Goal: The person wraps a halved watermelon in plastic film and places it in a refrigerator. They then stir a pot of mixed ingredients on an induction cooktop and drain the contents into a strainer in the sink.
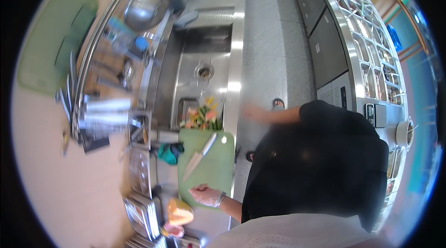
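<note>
My left hand, in a clear plastic glove, is over the near-left end of a green cutting board, its fingers curled; whether it holds anything is not visible. My right hand is motion-blurred beside the sink's front edge, so its fingers and any glove are unclear. A kitchen knife lies diagonally on the board, away from both hands. Orange, yellow and green food scraps are heaped in the steel sink against the board. A large yellow-orange food piece rests beyond my left hand, beside a pinkish item.
A teal cloth lies behind the board. Steel trays stand at the counter's back left. Over the sink hang utensils and a steel bowl on a wall rack. Behind me are a counter with food pans and a scale.
</note>
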Available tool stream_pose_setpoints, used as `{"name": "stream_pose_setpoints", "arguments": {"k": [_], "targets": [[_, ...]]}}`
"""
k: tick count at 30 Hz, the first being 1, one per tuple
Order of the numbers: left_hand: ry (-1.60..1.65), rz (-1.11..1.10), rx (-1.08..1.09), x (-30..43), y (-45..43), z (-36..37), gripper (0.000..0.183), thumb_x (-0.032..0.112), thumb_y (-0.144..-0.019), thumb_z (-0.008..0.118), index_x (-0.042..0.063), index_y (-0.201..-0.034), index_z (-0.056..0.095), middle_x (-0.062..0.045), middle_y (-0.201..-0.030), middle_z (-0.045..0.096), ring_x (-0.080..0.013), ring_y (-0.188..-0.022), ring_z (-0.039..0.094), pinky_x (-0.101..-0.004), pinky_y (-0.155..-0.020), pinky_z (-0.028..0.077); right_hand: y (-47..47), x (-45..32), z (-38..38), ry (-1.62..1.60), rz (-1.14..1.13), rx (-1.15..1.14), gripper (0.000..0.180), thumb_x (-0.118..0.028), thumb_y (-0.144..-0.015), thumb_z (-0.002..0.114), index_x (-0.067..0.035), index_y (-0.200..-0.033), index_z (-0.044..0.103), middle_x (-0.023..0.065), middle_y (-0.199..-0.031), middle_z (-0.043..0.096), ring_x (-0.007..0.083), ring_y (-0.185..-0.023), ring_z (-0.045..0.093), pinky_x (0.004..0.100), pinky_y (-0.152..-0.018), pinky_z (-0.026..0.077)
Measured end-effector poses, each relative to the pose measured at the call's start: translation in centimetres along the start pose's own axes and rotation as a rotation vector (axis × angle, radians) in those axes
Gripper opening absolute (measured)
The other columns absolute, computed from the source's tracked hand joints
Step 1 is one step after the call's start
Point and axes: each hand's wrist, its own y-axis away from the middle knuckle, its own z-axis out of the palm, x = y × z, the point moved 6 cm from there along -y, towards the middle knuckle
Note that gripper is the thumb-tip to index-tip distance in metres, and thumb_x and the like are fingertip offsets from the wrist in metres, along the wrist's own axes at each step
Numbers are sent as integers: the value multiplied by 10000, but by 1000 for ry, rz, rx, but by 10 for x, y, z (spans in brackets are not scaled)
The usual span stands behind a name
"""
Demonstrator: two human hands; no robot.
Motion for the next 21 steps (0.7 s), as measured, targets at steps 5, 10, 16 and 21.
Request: {"name": "stream_pose_setpoints", "arguments": {"k": [5,10,16,21], "targets": [[36,-337,-566,-62,68,213,241,249,-891,472,100,-710,420,29,-551,329,-62,-479,328,-196,-401,274,26,95,-47,-155,203,-166,169,-210,-772,540,-57,-811,601,94,-682,617,228,-609,589,353,-572,459],[-270,-398,-1021,-112,174,420,213,265,-872,516,65,-946,504,-8,-715,500,-96,-583,479,-209,-475,397,27,198,-181,-190,336,-89,176,-214,-760,547,-50,-782,608,85,-649,616,199,-558,582,339,-540,461],[-465,-419,-1199,-150,243,581,374,302,-843,560,55,-1109,469,-64,-1006,522,-146,-840,530,-244,-619,462,20,279,-324,-385,656,193,184,-182,-763,556,-9,-794,608,97,-650,615,176,-560,591,312,-541,486],[-535,-363,-1252,-165,251,733,348,324,-837,561,46,-1041,511,-63,-957,548,-153,-834,529,-268,-644,454,11,360,-390,-509,806,296,193,-183,-773,558,-1,-817,608,92,-653,614,166,-562,588,302,-529,482]]}}
